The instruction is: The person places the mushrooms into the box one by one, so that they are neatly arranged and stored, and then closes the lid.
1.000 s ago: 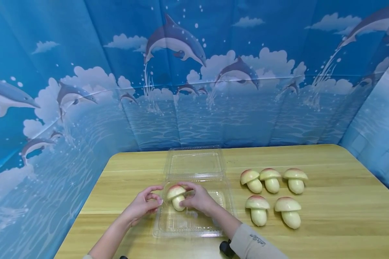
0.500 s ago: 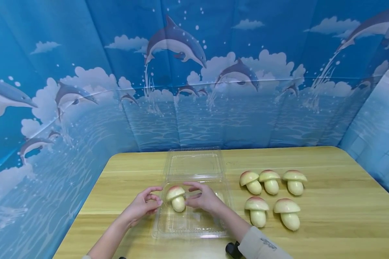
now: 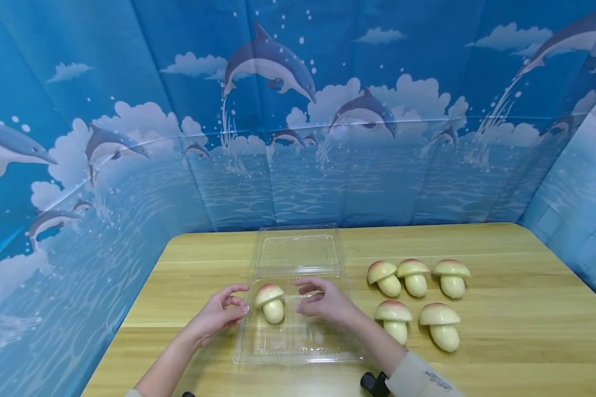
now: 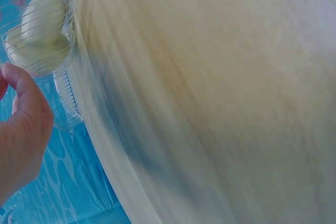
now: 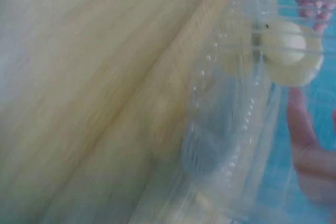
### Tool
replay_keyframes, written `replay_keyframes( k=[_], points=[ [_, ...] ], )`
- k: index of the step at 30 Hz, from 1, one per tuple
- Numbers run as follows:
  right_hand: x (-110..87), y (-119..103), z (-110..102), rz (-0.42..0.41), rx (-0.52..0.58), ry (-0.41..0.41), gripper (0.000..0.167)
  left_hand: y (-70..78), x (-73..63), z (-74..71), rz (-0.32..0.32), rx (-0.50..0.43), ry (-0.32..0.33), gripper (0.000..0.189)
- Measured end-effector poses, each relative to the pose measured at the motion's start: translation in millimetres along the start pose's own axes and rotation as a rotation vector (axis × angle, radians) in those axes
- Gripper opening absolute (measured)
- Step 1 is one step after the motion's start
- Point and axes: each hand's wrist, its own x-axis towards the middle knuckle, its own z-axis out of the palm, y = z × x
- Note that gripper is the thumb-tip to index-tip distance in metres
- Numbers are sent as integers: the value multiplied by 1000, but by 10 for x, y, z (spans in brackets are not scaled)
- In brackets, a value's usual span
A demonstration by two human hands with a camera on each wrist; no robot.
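Observation:
A toy mushroom (image 3: 270,303) with a pale stem and a red-tinged cap lies in the left part of a clear plastic clamshell box (image 3: 298,358), whose lid (image 3: 298,248) is laid back. At the box's left edge my left hand (image 3: 221,314) rests with bent fingers; whether they pinch the rim is hard to see. In the left wrist view, that hand's fingertip is close to the box wall. My right hand (image 3: 328,303) hovers over the right part of the box, apart from the mushroom, its fingers loosely bent and holding nothing.
Several more toy mushrooms lie to the right of the box in two rows, among them a back-row mushroom (image 3: 452,278) and a front-row mushroom (image 3: 442,325). The wooden table (image 3: 526,309) meets a blue dolphin-print curtain (image 3: 377,182) behind.
My right hand has let go of the mushroom and drawn back to the right. The mushroom stays in the box. My left hand has kept its place.

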Motion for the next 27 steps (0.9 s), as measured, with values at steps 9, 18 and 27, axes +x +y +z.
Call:
replay_keyframes(
  k=[9, 18, 27],
  points=[
    [-126, -100, -170, 1, 47, 0, 52, -7, 7, -7, -5, 1, 9, 56],
    [-298, -297, -477, -23, 10, 26, 55, 4, 0, 1, 0, -6, 2, 55],
    [-505, -454, -817, -27, -43, 116, 57, 15, 8, -8, -4, -10, 5, 56]
  ],
)
